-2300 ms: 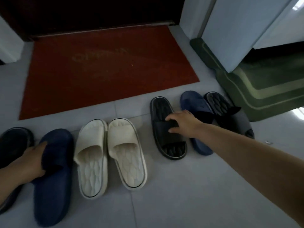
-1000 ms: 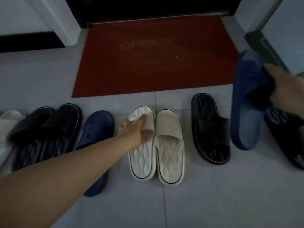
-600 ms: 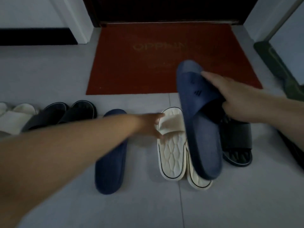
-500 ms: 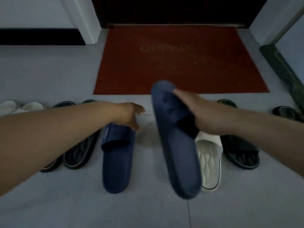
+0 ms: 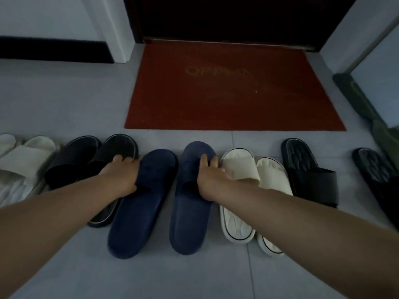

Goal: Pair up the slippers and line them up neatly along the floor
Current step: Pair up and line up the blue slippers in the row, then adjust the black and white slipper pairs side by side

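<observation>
Two navy slippers lie side by side on the grey floor. My left hand (image 5: 121,176) grips the strap of the left navy slipper (image 5: 140,210). My right hand (image 5: 210,180) grips the strap of the right navy slipper (image 5: 192,214). A cream pair (image 5: 248,203) lies just right of them, partly under my right forearm. A black pair (image 5: 86,165) lies to the left, one slipper partly under my left arm. Two single black slippers, one (image 5: 313,175) nearer and one (image 5: 375,173) at the right edge, sit apart from each other.
Another cream pair (image 5: 23,160) lies at the far left edge. A red doormat (image 5: 233,89) lies in front of a dark door beyond the row. A green mat (image 5: 371,113) runs along the right wall. Bare grey tile stretches toward me.
My right hand carried the navy slipper leftward over the cream pair and set it down beside the other navy one. My left hand moved from the cream slipper onto the left navy slipper's strap.
</observation>
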`<action>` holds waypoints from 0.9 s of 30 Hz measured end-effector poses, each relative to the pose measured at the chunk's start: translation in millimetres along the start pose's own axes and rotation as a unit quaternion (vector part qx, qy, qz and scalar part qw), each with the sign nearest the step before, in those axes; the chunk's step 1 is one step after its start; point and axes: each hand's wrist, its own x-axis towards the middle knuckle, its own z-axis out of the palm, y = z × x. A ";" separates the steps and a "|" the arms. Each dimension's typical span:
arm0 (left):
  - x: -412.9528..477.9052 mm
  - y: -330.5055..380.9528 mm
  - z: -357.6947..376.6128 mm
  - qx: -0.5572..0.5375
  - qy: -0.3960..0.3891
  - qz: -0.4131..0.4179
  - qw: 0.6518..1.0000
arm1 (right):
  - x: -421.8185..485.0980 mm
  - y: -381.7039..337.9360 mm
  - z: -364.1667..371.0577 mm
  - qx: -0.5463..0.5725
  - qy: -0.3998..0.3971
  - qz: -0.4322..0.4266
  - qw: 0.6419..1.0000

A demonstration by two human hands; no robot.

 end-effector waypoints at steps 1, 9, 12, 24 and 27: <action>0.4 3.2 0.4 0.010 0.011 -0.008 1.000 | -2.4 1.5 0.3 -0.001 0.003 -0.013 1.000; -8.6 57.5 -38.4 0.008 -0.034 0.022 0.999 | -53.6 66.7 11.0 -0.058 0.054 -0.221 0.972; -11.6 100.5 -60.7 -0.052 0.010 0.097 0.994 | -80.6 146.3 0.4 -0.049 0.089 -0.215 0.971; -11.2 324.4 -114.2 -0.280 -0.026 0.313 0.907 | -75.0 360.2 -27.5 0.072 0.111 0.061 0.989; -10.9 347.1 -96.8 -0.318 -0.014 0.291 0.902 | -61.2 353.0 -32.7 -0.011 0.116 -0.014 0.993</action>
